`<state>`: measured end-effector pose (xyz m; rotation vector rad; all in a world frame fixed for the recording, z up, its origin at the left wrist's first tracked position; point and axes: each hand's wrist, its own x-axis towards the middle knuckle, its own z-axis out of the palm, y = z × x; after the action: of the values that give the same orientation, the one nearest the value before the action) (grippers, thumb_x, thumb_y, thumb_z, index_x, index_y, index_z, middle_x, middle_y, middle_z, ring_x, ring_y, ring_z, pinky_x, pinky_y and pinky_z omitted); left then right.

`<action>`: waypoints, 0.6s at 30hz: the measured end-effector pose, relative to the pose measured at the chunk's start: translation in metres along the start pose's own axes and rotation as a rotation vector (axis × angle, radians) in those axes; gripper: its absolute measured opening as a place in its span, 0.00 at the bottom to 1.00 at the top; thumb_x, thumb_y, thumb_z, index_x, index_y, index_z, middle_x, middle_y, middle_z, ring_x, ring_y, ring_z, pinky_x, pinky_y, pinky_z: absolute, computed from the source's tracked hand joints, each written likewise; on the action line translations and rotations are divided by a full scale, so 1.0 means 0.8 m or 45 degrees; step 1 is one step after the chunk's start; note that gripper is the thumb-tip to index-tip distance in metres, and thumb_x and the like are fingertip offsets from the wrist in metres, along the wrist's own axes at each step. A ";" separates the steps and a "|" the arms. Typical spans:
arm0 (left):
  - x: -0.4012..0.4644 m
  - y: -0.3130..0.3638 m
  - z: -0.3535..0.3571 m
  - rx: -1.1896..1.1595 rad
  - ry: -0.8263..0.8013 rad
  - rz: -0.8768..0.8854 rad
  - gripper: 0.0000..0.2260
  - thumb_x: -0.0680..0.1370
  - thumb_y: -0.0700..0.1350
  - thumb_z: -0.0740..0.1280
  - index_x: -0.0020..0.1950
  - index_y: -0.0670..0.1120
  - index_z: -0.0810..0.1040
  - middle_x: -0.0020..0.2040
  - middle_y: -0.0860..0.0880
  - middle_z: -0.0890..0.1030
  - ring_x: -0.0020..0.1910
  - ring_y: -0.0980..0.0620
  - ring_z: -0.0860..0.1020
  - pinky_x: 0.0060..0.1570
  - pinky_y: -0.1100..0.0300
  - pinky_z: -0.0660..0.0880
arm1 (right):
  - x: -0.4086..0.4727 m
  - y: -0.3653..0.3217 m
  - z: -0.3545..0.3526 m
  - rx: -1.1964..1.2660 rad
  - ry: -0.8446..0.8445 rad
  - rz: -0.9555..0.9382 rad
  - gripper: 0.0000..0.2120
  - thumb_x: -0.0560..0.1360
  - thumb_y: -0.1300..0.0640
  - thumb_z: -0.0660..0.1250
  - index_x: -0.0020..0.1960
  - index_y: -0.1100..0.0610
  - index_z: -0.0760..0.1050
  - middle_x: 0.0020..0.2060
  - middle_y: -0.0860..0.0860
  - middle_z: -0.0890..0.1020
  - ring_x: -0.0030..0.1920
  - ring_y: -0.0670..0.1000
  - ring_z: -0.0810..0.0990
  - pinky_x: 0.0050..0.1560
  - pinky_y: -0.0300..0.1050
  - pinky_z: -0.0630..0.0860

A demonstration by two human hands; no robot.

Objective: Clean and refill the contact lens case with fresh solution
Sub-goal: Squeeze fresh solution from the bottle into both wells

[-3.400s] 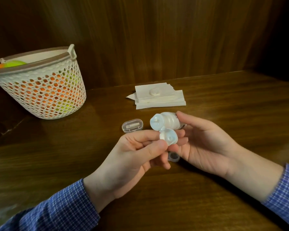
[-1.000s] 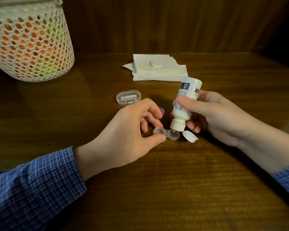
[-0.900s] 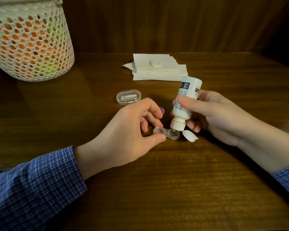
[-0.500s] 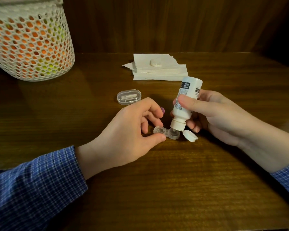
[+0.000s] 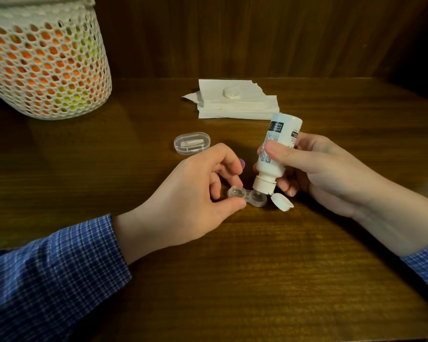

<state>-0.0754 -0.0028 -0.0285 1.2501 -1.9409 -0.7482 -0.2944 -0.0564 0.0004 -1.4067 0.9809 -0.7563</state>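
Observation:
A clear two-well contact lens case (image 5: 247, 195) lies uncapped on the wooden table (image 5: 257, 267). My left hand (image 5: 190, 193) pinches its left well between thumb and fingers. My right hand (image 5: 319, 169) holds a small white solution bottle (image 5: 277, 149) upside down, tilted, its nozzle right over the right well. The bottle's flip cap (image 5: 282, 201) hangs open beside the case. A purple lens-case cap (image 5: 242, 163) peeks out behind my left fingers.
A clear oval plastic box (image 5: 192, 143) lies behind my left hand. A stack of white tissues (image 5: 235, 102) with a white cap (image 5: 231, 91) on top sits at the back. A white mesh basket (image 5: 45, 62) with orange and green contents stands at the far left.
Since 3.4 s ago the bottle went from being held up in both hands to inverted over the case. Over the last second, hands and bottle have barely moved.

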 end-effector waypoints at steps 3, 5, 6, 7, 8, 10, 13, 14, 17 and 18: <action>0.000 0.000 0.000 0.012 0.003 0.008 0.17 0.73 0.42 0.79 0.57 0.52 0.77 0.48 0.57 0.83 0.37 0.49 0.79 0.36 0.54 0.81 | 0.000 0.000 0.000 0.010 -0.007 0.003 0.27 0.67 0.42 0.74 0.57 0.61 0.80 0.36 0.52 0.83 0.30 0.47 0.76 0.28 0.37 0.73; 0.001 0.001 0.000 0.016 0.001 0.007 0.17 0.73 0.43 0.79 0.57 0.52 0.77 0.48 0.57 0.84 0.37 0.48 0.79 0.36 0.53 0.81 | 0.000 0.000 0.000 0.012 -0.011 -0.001 0.27 0.68 0.43 0.73 0.57 0.62 0.80 0.36 0.52 0.82 0.30 0.47 0.76 0.28 0.37 0.73; 0.001 0.001 0.000 0.015 0.000 0.006 0.17 0.73 0.43 0.79 0.57 0.51 0.77 0.48 0.57 0.84 0.37 0.48 0.79 0.36 0.53 0.81 | 0.000 0.000 -0.001 0.013 -0.010 -0.002 0.27 0.68 0.43 0.73 0.57 0.62 0.80 0.36 0.53 0.82 0.30 0.47 0.75 0.28 0.37 0.73; 0.000 0.001 0.000 0.016 -0.001 0.006 0.17 0.73 0.43 0.79 0.57 0.51 0.77 0.49 0.57 0.83 0.37 0.49 0.79 0.36 0.53 0.81 | 0.000 0.000 -0.001 0.015 -0.009 -0.003 0.27 0.68 0.43 0.73 0.57 0.62 0.80 0.36 0.53 0.82 0.30 0.47 0.75 0.28 0.37 0.73; 0.000 0.001 0.000 0.020 -0.002 0.006 0.17 0.73 0.43 0.79 0.57 0.52 0.77 0.49 0.57 0.83 0.37 0.49 0.79 0.36 0.53 0.81 | 0.000 -0.001 -0.001 0.016 -0.008 -0.003 0.27 0.67 0.43 0.73 0.57 0.62 0.80 0.36 0.54 0.82 0.30 0.47 0.75 0.27 0.37 0.73; 0.000 0.001 0.000 0.019 -0.004 0.003 0.17 0.73 0.43 0.79 0.57 0.51 0.77 0.49 0.57 0.84 0.37 0.49 0.79 0.36 0.52 0.81 | 0.000 -0.001 -0.001 0.018 -0.004 -0.001 0.29 0.67 0.43 0.74 0.58 0.63 0.80 0.37 0.54 0.82 0.30 0.48 0.76 0.27 0.37 0.73; 0.000 0.001 0.001 0.010 -0.006 0.005 0.17 0.73 0.42 0.79 0.57 0.51 0.77 0.49 0.57 0.84 0.37 0.48 0.79 0.36 0.52 0.81 | 0.000 0.000 0.000 0.025 0.002 0.000 0.29 0.67 0.43 0.73 0.58 0.64 0.79 0.37 0.55 0.82 0.30 0.48 0.76 0.27 0.37 0.73; 0.000 0.001 0.000 0.010 -0.006 0.005 0.17 0.73 0.42 0.79 0.57 0.51 0.77 0.49 0.56 0.84 0.36 0.48 0.79 0.36 0.52 0.81 | 0.000 0.000 0.000 0.029 0.002 -0.001 0.29 0.67 0.43 0.73 0.58 0.64 0.79 0.37 0.55 0.82 0.30 0.48 0.76 0.27 0.37 0.73; 0.001 0.002 0.000 0.021 -0.003 0.007 0.16 0.73 0.43 0.79 0.57 0.50 0.78 0.49 0.56 0.84 0.37 0.48 0.79 0.36 0.52 0.81 | 0.000 0.000 0.000 0.033 0.005 -0.004 0.28 0.68 0.44 0.73 0.57 0.64 0.80 0.37 0.55 0.82 0.30 0.47 0.76 0.27 0.37 0.73; 0.001 0.002 0.000 0.026 -0.003 0.009 0.16 0.73 0.43 0.79 0.57 0.50 0.78 0.48 0.57 0.83 0.37 0.49 0.79 0.37 0.52 0.81 | 0.000 0.000 0.000 0.035 0.007 -0.003 0.27 0.67 0.43 0.74 0.57 0.63 0.80 0.37 0.55 0.82 0.29 0.47 0.76 0.27 0.36 0.73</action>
<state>-0.0765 -0.0027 -0.0275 1.2544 -1.9585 -0.7286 -0.2948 -0.0564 0.0004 -1.3829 0.9698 -0.7725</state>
